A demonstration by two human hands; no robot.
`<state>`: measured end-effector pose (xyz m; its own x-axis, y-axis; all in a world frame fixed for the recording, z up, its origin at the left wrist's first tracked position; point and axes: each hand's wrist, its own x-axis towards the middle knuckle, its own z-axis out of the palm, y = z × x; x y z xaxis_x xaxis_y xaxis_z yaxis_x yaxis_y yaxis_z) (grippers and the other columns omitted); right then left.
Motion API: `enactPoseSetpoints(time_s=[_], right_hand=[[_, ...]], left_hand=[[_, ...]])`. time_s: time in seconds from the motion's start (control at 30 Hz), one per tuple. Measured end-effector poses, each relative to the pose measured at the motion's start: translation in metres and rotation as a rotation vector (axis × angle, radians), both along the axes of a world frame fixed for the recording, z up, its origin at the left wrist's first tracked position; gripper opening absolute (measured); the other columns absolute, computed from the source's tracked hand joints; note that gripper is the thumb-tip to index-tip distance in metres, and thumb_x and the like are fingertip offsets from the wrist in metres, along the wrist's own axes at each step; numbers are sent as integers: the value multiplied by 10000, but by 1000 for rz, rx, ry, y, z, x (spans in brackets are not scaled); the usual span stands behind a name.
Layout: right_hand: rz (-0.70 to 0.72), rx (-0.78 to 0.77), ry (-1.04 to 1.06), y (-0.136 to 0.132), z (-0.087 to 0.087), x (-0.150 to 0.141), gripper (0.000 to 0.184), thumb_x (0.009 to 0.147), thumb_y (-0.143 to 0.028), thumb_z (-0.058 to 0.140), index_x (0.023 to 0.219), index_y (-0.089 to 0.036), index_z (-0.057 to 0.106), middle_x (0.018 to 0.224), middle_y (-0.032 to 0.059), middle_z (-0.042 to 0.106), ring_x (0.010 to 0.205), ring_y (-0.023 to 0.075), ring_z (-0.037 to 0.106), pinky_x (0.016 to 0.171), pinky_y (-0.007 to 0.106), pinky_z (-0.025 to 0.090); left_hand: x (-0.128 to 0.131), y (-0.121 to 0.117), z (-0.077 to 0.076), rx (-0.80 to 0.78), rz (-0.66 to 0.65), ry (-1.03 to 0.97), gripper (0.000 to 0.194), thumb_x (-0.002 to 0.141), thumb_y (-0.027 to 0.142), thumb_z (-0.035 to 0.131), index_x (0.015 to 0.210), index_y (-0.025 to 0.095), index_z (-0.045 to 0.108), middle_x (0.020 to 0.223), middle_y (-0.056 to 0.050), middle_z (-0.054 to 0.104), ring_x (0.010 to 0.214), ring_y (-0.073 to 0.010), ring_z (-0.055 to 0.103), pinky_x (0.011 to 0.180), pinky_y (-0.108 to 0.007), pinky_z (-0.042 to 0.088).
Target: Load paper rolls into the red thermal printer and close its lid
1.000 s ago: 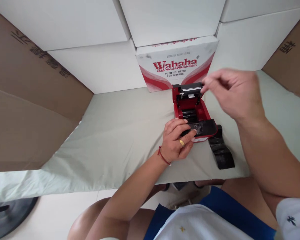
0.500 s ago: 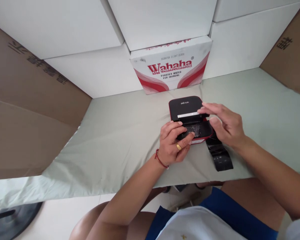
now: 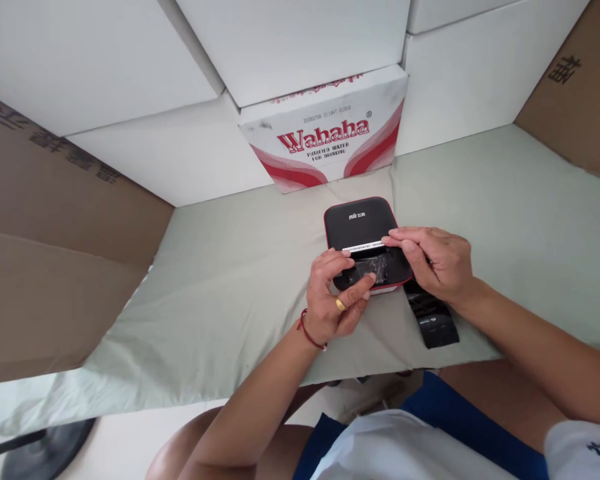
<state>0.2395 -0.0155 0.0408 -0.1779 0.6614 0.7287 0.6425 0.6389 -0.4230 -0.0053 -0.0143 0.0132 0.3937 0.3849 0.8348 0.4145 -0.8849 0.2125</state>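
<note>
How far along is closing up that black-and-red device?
Nearly closed, it seems. Done: the lid is down over the rear of the device. In hand: the left hand steadies the front, while the right hand touches the lid's front corner. Left: perhaps a final press; whether it has latched, I can't tell.

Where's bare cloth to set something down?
Green cloth shows bare between the left hand and left brown carton, and between the right hand and right brown carton. Crowded: the black device, under both hands, with the black strip by it.
</note>
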Motion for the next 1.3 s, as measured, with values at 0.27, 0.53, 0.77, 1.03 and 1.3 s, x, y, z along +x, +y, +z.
enactPoseSetpoints(time_s=[0.27,0.53,0.77,1.03,1.3], right_hand=[[109,-1,122,-7,-6,-8,361,1112,-306,515,1433,-265,674,1189,78,843,1180,263,761,1098,489,553],[236,122,13,-21,-9,-16,290,1090,-375,551,1180,-225,782,1167,121,775,1222,317,632,1088,581,518],[210,165,-4,-24,-8,-15,218,1061,-298,604,1164,-207,774,1010,99,742,1098,292,596,942,502,550],[212,151,-35,-23,-6,-14,187,1009,-231,665,1164,-208,766,1019,89,752,1069,291,615,920,496,538],[211,164,-20,-22,-8,-15,188,1017,-257,662,1166,-222,771,1018,78,770,1080,290,628,923,504,538]], left_hand=[[-7,8,-7,-239,-158,-248,573,1008,406,662,1564,311,565,1310,-107,638,1285,-294,633,1140,-517,551],[-7,29,-19,-929,-252,-764,700,830,482,857,1484,450,609,1566,-11,582,1570,-305,468,1329,-480,377],[-5,33,-16,-1086,-394,-780,911,763,464,897,1583,485,501,1739,33,456,1702,-306,303,1430,-501,225],[-6,33,-21,-907,-309,-643,539,876,624,789,1368,407,747,1769,36,438,1716,-352,283,1426,-550,242],[-4,36,-13,-845,-61,-589,603,1073,719,437,984,308,869,1802,102,370,1764,-291,104,1464,-494,71]])
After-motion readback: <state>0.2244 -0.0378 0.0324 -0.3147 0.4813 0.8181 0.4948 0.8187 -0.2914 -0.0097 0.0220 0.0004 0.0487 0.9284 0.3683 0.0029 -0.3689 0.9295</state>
